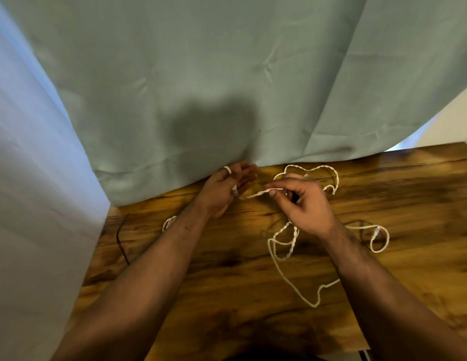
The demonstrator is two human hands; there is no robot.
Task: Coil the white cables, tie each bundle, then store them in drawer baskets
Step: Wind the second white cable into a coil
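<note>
Wooden worktop (227, 303), green curtain (201, 74) behind. I count two hands, one white cable (315, 305) for certain, sprawled loose there. Left hand (224, 190) holds its end, fingers half open; right hand (302, 201) pinches a strand

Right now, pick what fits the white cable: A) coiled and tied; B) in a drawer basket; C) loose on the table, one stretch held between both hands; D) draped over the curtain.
C: the white cable sprawls in loose loops on the table, with the left hand and right hand holding one stretch.
</note>
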